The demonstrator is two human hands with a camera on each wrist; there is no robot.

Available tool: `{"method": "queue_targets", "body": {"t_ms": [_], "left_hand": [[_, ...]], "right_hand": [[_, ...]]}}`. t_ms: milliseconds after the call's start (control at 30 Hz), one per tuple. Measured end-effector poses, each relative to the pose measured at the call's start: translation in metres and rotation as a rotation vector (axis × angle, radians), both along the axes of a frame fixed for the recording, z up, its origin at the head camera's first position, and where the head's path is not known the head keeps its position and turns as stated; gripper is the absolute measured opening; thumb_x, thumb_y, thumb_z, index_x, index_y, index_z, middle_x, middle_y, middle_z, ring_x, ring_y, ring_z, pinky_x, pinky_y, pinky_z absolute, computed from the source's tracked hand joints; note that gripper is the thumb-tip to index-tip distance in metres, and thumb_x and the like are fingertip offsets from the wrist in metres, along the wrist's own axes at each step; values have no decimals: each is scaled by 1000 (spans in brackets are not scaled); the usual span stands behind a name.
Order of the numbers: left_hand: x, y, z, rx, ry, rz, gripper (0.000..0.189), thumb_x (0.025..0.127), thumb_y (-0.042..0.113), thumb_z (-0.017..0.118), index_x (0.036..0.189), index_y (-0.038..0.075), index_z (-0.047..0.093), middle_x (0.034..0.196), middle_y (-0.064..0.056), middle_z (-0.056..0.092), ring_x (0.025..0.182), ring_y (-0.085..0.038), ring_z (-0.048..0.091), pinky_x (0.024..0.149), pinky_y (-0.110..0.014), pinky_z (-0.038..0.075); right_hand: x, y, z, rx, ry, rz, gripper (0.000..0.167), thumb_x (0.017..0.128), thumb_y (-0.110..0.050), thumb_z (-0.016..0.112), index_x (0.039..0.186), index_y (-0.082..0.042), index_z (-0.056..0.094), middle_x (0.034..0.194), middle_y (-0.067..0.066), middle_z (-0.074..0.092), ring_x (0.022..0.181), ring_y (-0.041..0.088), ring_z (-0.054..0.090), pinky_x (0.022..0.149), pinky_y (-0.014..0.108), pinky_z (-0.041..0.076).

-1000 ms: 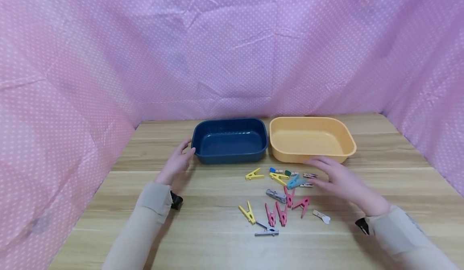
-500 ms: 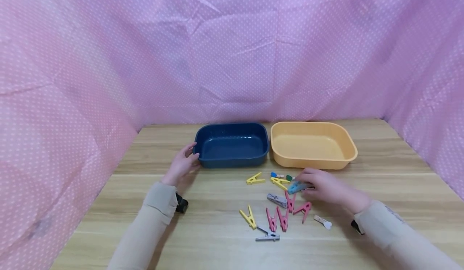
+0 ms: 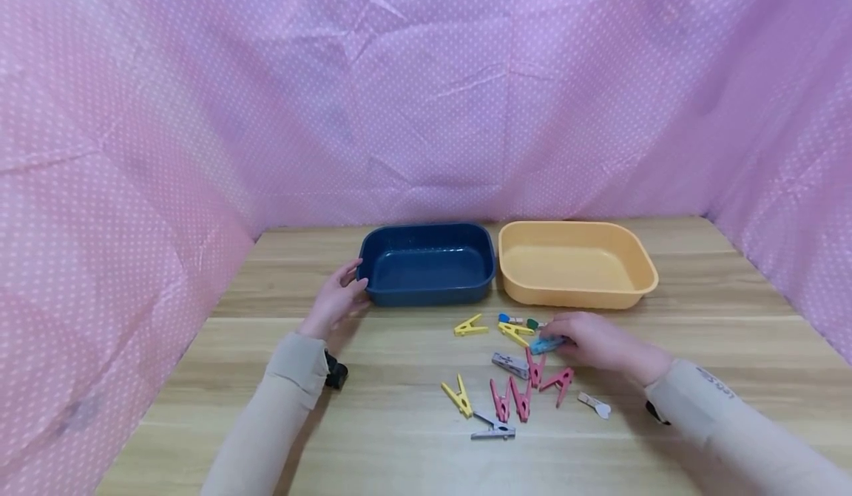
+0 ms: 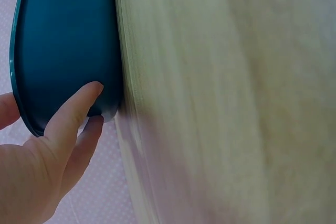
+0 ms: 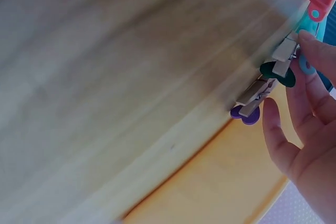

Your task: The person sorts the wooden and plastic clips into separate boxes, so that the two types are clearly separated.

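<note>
My left hand (image 3: 333, 300) rests at the left end of the dark blue tray (image 3: 429, 297), its extended fingers touching the wall (image 4: 63, 51). Over the clothespins is my right hand (image 3: 602, 341); thumb and fingers pinch a light blue clothespin (image 3: 546, 345), partly hidden by them. In the right wrist view, wooden clothespins with a green heart (image 5: 283, 59) and a purple heart (image 5: 254, 100) lie right beside these fingers. Close by are a yellow clothespin (image 3: 515, 333), a pink one (image 3: 535, 369) and a grey one (image 3: 511, 364).
A pale orange tray (image 3: 575, 298) stands right of the blue one. More clothespins lie nearer: yellow (image 3: 458, 396), pink (image 3: 501, 400), grey (image 3: 494, 429) and a white-hearted wooden one (image 3: 594, 405). A pink dotted cloth (image 3: 426, 111) hangs behind the wooden table (image 3: 373, 437).
My right hand has come down and left onto the light blue clothespin, its fingers closing. My left hand has moved slightly right against the blue tray. The view has shifted a little.
</note>
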State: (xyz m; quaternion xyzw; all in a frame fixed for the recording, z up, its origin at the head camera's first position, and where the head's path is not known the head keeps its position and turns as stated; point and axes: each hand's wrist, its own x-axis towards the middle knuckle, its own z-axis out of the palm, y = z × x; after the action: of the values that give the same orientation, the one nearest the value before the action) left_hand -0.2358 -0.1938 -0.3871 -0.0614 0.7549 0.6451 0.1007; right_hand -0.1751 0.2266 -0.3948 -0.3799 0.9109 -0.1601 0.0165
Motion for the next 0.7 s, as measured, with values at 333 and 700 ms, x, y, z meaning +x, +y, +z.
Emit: {"method": "queue_targets", "body": {"t_ms": [333, 700], "left_hand": [[0, 0, 0, 25, 11, -2, 53, 100, 7, 44, 150, 12, 27, 155, -18, 22, 131, -36, 41, 99, -48, 44], [3, 0, 0, 11, 9, -1, 54, 100, 6, 45, 150, 13, 26, 156, -18, 19, 130, -37, 42, 99, -47, 45]], "right_hand": [[0, 1, 9, -19, 22, 8, 26, 77, 5, 72, 99, -10, 71, 92, -4, 67, 81, 8, 60, 73, 31, 56], [2, -4, 21, -82, 165, 23, 26, 75, 3, 75, 96, -12, 70, 86, -7, 64, 77, 4, 58, 69, 29, 54]]}}
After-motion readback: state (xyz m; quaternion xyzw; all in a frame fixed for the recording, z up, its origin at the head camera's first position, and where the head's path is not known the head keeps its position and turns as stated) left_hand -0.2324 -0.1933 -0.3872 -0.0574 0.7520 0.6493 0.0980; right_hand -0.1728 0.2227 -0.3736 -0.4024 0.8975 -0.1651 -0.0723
